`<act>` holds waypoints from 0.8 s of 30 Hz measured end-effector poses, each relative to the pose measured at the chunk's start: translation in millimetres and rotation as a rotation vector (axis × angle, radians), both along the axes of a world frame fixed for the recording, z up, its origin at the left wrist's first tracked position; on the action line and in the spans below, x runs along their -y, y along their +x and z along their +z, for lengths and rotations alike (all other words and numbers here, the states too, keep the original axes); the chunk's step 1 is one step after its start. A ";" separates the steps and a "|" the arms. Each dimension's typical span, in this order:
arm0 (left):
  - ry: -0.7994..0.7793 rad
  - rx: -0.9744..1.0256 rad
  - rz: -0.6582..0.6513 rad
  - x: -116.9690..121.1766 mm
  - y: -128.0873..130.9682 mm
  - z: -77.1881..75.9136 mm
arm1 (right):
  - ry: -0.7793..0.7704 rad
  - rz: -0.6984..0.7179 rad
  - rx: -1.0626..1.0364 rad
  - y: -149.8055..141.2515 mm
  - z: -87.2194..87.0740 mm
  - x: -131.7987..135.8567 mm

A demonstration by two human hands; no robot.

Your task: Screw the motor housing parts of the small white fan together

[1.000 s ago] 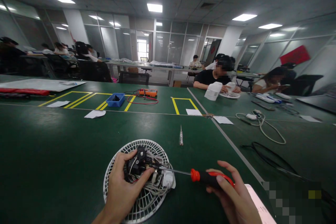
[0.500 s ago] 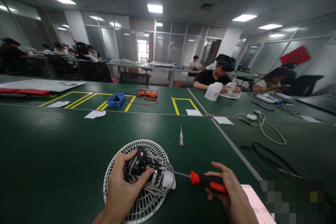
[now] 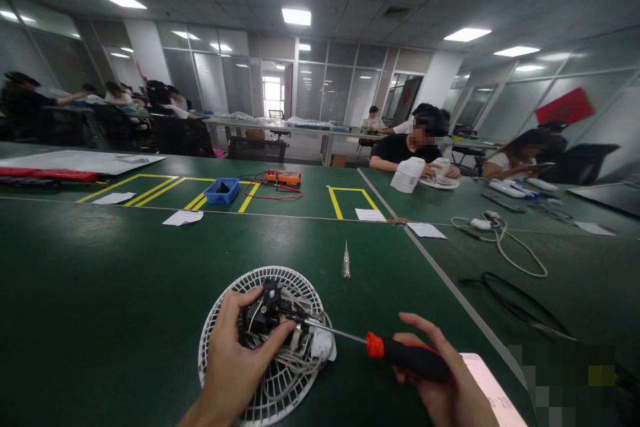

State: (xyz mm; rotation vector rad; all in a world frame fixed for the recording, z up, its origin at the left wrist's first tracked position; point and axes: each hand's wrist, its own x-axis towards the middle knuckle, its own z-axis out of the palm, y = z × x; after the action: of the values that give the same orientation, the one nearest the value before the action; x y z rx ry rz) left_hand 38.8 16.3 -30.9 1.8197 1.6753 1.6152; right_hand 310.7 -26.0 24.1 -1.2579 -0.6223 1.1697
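Note:
My left hand (image 3: 239, 353) is closed around a black motor assembly (image 3: 267, 307), thumb and fingers on either side of it. The assembly rests on a round white fan grille (image 3: 213, 320), amid a bundle of pale cable (image 3: 300, 360) and a white plug part (image 3: 323, 345). In my right hand (image 3: 440, 367) is a screwdriver (image 3: 410, 355) with a black and red handle, its index finger lifted away from the grip. The shaft points left, and its tip meets the black assembly near my left thumb; the exact contact spot is hidden.
A small clear-handled screwdriver (image 3: 347, 263) lies beyond the grille. Farther back are a blue bin (image 3: 221, 191), an orange multimeter (image 3: 283, 177) and papers. Right of me lie a lit phone (image 3: 493, 387), a black cable (image 3: 520, 307) and a white cable (image 3: 520, 265). A person (image 3: 410, 147) works opposite.
The screwdriver handle has turned and shifted slightly right and down, and my right fingers have changed position on it. My left hand still holds the motor assembly in place.

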 end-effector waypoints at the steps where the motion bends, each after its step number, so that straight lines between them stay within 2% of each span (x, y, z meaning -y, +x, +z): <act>1: -0.001 0.000 0.001 0.0 0.0 -0.1 | -0.052 0.012 0.047 0.3 0.7 -0.2; 3: -0.007 0.005 0.001 0.2 0.3 0.1 | -0.136 0.046 0.134 0.7 3.0 0.3; 5: -0.015 0.008 0.000 0.5 1.0 0.7 | -0.152 0.058 0.166 0.8 6.2 1.6; 11: -0.022 0.015 0.005 1.4 0.7 1.8 | -0.013 0.006 0.068 6.9 8.6 2.6; 18: -0.020 0.007 0.008 -0.4 -1.3 0.2 | 0.036 0.000 -0.043 11.9 0.3 2.8; 24: -0.020 0.005 0.013 0.7 -1.1 0.7 | 0.046 0.009 -0.046 13.5 -4.5 3.5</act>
State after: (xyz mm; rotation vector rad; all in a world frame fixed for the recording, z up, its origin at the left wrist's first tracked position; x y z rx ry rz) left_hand 37.7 15.6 -30.2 1.7981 1.6984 1.6005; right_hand 324.3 -29.5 19.6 -1.1876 -0.6177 1.1823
